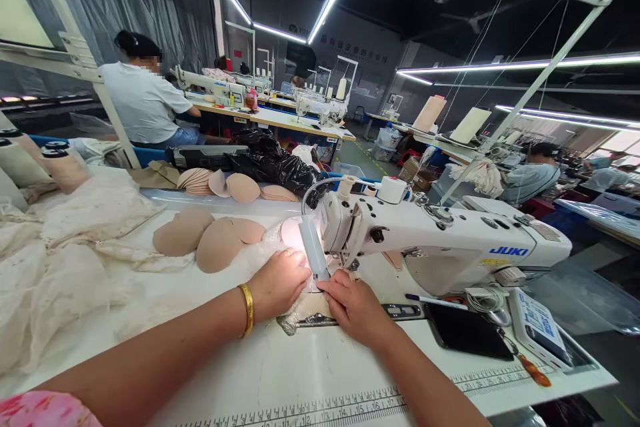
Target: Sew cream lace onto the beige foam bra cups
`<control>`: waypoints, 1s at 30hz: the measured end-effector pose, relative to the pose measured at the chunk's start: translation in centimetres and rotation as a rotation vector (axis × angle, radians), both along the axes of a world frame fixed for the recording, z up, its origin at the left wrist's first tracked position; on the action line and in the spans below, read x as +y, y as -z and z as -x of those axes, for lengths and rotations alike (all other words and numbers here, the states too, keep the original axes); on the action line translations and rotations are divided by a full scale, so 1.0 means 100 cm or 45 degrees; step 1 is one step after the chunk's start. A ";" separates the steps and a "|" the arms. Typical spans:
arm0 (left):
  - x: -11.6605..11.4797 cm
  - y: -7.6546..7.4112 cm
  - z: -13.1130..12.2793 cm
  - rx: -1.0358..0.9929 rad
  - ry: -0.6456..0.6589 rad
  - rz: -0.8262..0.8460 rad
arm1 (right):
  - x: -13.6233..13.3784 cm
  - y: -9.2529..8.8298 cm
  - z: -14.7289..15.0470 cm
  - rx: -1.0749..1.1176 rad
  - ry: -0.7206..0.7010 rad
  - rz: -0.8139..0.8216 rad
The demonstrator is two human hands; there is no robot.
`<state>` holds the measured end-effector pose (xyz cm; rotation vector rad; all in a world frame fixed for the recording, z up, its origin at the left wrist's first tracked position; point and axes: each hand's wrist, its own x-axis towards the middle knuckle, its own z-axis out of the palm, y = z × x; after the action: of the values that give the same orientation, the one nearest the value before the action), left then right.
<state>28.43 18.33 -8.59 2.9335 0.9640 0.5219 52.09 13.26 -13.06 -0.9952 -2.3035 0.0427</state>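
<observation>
A white sewing machine (440, 240) stands on the table, its needle area lit by a grey lamp (313, 247) on a bendy neck. Pale lace fabric (273, 245) runs under the machine head. My left hand (281, 282), with a gold bangle at the wrist, is closed on the lace just left of the needle area. Close to the needle plate, my right hand (354, 303) pinches the near edge of the fabric, thumb and fingers together. The lamp and fingers partly hide the cloth between the hands. Beige oval pads (220, 245) lie to the left.
Sheer cream fabric (90, 247) is heaped on the left. More pads (243, 187) and a black plastic bag (273, 163) lie behind. At right are a black phone (467, 331), a pen and a control box (540, 327). A person (143, 97) sits at another table.
</observation>
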 end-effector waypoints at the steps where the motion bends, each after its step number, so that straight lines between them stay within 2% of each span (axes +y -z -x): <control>1: 0.002 0.001 0.002 -0.012 -0.009 0.013 | -0.001 -0.002 0.001 0.033 -0.005 0.010; 3: 0.002 -0.001 0.010 -0.056 -0.035 0.041 | -0.007 -0.009 0.006 0.122 0.005 0.119; 5: -0.010 -0.004 0.022 -0.102 -0.053 0.062 | -0.015 -0.019 0.016 0.297 0.035 0.423; 7: -0.037 -0.007 0.034 -0.184 -0.019 0.125 | -0.023 -0.027 0.030 0.564 0.046 0.836; 8: -0.056 -0.007 0.039 -0.256 0.004 0.223 | -0.026 -0.030 0.039 0.711 0.044 1.012; 9: -0.077 -0.005 0.043 -0.396 0.053 0.415 | -0.030 -0.033 0.048 0.852 0.038 1.138; 10: -0.098 -0.002 0.045 -0.585 0.050 0.733 | -0.034 -0.034 0.057 0.982 0.028 1.206; 12: -0.136 0.008 0.045 -0.889 0.085 1.598 | -0.046 -0.034 0.074 1.194 0.010 1.205; 13: -0.149 0.013 0.044 -1.076 0.042 1.946 | -0.054 -0.032 0.081 1.273 -0.001 1.176; 14: -0.158 0.016 0.042 -1.288 -0.014 2.157 | -0.064 -0.029 0.087 1.329 -0.009 1.140; 15: -0.162 0.017 0.040 -1.517 -0.080 2.246 | -0.076 -0.025 0.092 1.364 -0.005 1.093; 17: -0.159 0.013 0.038 -1.922 -0.222 2.132 | -0.101 -0.013 0.098 1.378 0.040 0.997; 18: -0.155 0.007 0.038 -2.045 -0.283 2.050 | -0.113 -0.006 0.100 1.372 0.077 0.952; 21: -0.141 -0.011 0.037 -2.215 -0.516 2.005 | -0.139 0.008 0.101 1.347 0.215 0.908; 24: -0.138 -0.023 0.033 -2.399 -0.724 2.014 | -0.148 0.013 0.101 1.402 0.341 0.892; 27: -0.143 -0.024 0.029 -2.526 -0.670 2.023 | -0.149 0.014 0.102 1.498 0.403 0.852; 30: -0.149 -0.019 0.027 -2.422 -0.514 2.099 | -0.148 0.017 0.104 1.570 0.424 0.832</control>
<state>25.75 3.44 -6.71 0.2268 0.7171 1.1416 41.73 -1.57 -14.72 -1.1540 -0.9657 1.0108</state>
